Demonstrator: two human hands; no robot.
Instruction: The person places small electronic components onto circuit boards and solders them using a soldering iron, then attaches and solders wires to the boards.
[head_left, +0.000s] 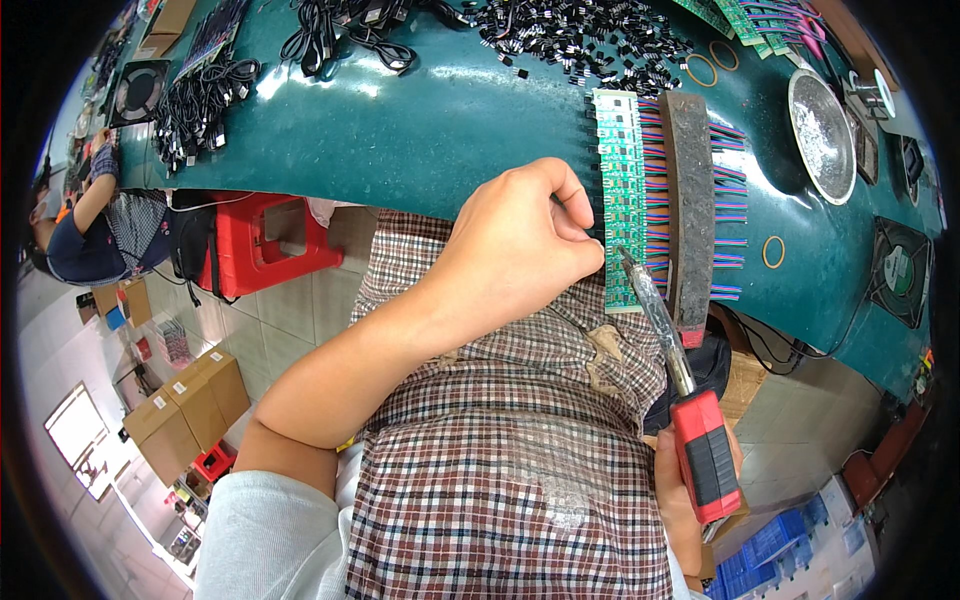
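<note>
I am looking down over the person's checked apron at a dark green tabletop (430,130), and everything hinges on one small spot at its near edge. The green circuit-board strip (622,200) lies with its long axis running away from the body, from the tabletop's near rim up toward the heap of small black parts (580,45). Coloured wires (735,210) stick out of its right side like comb teeth, pinned under a rusty flat bar (690,200) that lies parallel to the strip.

The left hand (510,245) is curled into a loose fist just left of the strip, thumb and forefinger pinched narrow right against its left edge; I cannot tell what it pinches (something thin, if anything). The right hand (690,490) sits low, near the body, wrapped around the red-and-black handle of the soldering iron (665,345). The iron's shaft slants up and to the left, roughly along the same axis as the strip, and its tip lands at the lower part of the strip, just beside the left fingertips.

So the strip lies ahead of and between both hands: the left hand is much the nearer, touching or nearly touching the board, while the right reaches it only through the iron's length. Tip and pinch meet from opposite sides.

Further right sit a round metal dish (822,130) and a rubber band (773,251).
</note>
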